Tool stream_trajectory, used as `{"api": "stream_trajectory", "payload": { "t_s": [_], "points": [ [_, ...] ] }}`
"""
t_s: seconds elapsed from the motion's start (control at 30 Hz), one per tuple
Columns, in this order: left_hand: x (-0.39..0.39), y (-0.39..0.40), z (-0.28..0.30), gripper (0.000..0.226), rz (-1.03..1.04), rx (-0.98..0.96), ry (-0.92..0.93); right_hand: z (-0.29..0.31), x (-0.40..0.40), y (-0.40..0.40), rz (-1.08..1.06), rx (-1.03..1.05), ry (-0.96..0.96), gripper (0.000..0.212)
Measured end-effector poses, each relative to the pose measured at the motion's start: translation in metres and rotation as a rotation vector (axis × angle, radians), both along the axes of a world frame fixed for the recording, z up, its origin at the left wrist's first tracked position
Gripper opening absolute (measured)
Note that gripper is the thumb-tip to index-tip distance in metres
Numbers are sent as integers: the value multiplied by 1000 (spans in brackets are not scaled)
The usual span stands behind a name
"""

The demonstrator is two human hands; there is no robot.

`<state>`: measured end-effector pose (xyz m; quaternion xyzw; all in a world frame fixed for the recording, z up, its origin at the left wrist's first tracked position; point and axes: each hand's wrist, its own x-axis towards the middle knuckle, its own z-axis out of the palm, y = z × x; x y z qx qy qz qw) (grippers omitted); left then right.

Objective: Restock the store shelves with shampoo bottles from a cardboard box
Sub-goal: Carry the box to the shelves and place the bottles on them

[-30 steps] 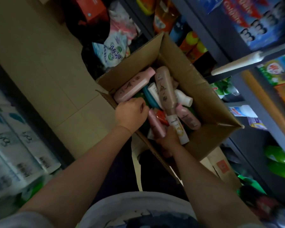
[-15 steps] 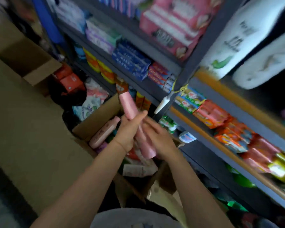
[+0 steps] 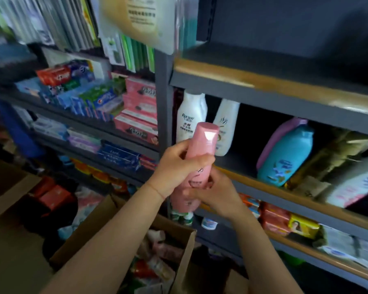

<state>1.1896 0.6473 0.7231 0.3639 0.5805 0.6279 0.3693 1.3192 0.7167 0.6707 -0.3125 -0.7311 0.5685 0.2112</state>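
Both hands, left hand (image 3: 176,166) and right hand (image 3: 216,193), wrap a tall glossy pink plastic shampoo bottle (image 3: 197,160) at frame centre, likely light, rigid and slick, best gripped mid-body.

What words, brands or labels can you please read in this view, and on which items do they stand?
"Rejoice" (roughly; the letters are soft): on the left white bottle on the shelf.
Pink shampoo bottle held in the left hand and right hand: print partly covered by fingers and blurred, unreadable.
Second white bottle: characters too blurred.
Teal bottle: label unreadable.
Pink boxes: Chinese characters, blurred.
Hanging paper sign: lines of text, too blurred.
Toothpaste boxes: unreadable.
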Motion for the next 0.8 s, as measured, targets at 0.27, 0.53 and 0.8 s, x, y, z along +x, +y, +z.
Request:
{"api": "stream_trajectory", "payload": {
  "t_s": [0.27, 0.53, 0.8],
  "points": [
    [5, 54, -13, 40, 122, -155, -104, 28, 10, 51, -357, 277, 166, 53],
    [19, 70, -32, 46, 89, -228, -132, 1, -6, 91, -394, 376, -59, 63],
    [22, 81, -22, 21, 93, -193, -111, 2, -25, 100, -396, 403, -171, 67]
  ]
}}
